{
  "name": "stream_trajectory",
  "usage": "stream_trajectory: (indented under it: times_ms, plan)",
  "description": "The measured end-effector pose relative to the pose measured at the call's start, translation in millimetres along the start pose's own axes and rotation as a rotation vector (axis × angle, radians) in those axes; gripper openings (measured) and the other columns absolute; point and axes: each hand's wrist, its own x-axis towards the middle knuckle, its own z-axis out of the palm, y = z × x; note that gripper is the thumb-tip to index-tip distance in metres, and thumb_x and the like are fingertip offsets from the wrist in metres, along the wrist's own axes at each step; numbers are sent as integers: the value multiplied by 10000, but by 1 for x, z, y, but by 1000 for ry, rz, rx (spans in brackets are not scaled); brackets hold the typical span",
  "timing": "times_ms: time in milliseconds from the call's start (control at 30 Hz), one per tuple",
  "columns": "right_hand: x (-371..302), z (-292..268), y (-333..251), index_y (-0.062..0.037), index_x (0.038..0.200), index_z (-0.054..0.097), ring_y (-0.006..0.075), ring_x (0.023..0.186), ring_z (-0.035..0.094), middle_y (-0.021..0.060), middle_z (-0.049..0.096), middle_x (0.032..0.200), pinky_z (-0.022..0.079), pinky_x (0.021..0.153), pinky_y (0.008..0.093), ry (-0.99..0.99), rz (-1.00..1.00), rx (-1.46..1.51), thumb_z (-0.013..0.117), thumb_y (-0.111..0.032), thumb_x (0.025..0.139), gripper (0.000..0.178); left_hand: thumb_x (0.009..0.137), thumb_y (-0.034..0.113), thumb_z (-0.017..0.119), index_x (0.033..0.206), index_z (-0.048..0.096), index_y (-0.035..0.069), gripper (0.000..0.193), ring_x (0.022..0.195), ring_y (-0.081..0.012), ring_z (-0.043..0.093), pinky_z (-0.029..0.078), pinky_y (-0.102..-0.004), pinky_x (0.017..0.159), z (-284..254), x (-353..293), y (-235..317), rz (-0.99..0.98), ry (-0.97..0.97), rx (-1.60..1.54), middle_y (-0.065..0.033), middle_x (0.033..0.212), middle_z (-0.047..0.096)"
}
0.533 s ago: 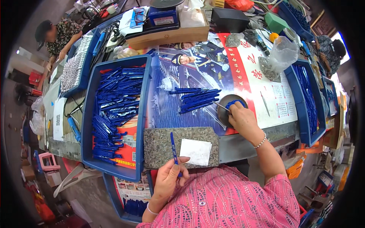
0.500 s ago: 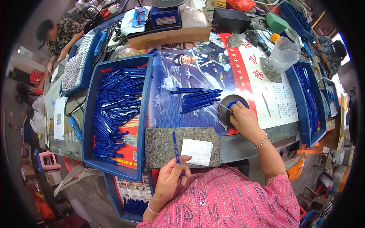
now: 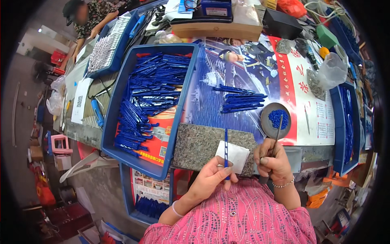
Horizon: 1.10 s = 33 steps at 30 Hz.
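Note:
My left hand (image 3: 214,173) pinches a slim blue plastic strip (image 3: 226,151) with pale slots, held upright above a folded white paper (image 3: 239,155). The paper lies on a speckled stone slab (image 3: 199,140). In my right hand (image 3: 274,160) is a thin metal rod tool (image 3: 279,133), its tip pointing away from me over the edge of a round dish. Its dark lower end shows beneath my fingers. Small blue pellets (image 3: 279,118) fill part of the grey dish (image 3: 266,122). Beyond the slab lies a loose pile of blue strips (image 3: 241,100).
To the left stands a large blue tray (image 3: 106,138) heaped with blue strips. Another blue tray (image 3: 336,110) is at the right. A wooden box (image 3: 215,30) sits at the back, and a clear plastic bag (image 3: 332,70) lies back right. A person (image 3: 97,16) sits far left.
My right hand has drawn back from the dish toward me, the rod tool now pointing away. My left hand has brought the strip over the paper. The whole view has shifted.

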Motion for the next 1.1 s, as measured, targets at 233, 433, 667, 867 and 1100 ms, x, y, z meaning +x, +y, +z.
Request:
stream_trajectory:
  times_ms: [233, 433, 667, 867, 1100]
  plan:
    - [3, 13, 13, 11, 841, 528, 70, 440, 371, 137, 569, 766, 334, 377, 216, -8, 174, 89, 643, -7, 791, 127, 943, 100, 497, 1114, 503, -1, 198, 664, -169, 633, 520, -257, 608, -5, -5, -5, 34, 11, -48, -166, 907, 648]
    - [2, 19, 18, 39, 889, 569, 92, 457, 445, 122, 600, 763, 355, 400, 216, -12, 243, 92, 654, -38, 810, 139, 941, 56, 459, 1187, 477, -26, 260, 753, -176, 647, 542, -279, 681, -5, -9, -5, 11, -10, -35, -175, 1013, 631]
    - [0, 25, 24, 40, 879, 556, 65, 422, 389, 146, 600, 768, 346, 375, 214, 53, 186, -38, 652, 4, 785, 139, 937, 46, 458, 1190, 445, -26, 263, 767, -183, 648, 539, -290, 701, 0, -10, -5, 12, -3, -10, -180, 1005, 633]
    - [-3, 29, 26, 26, 894, 558, 69, 453, 469, 79, 590, 731, 375, 399, 219, 104, 133, -318, 614, 31, 802, 109, 929, 27, 463, 1131, 436, -21, 210, 771, -198, 660, 554, -302, 695, 2, -9, -5, -3, 20, 7, -178, 982, 639]
    - [-8, 26, 39, -2, 955, 539, 60, 677, 555, 29, 595, 802, 444, 577, 203, 77, -90, -762, 601, 14, 829, 141, 932, 3, 450, 1095, 466, -38, 169, 847, -209, 670, 567, -308, 748, 6, -7, -5, -15, 62, 91, -160, 1003, 634]
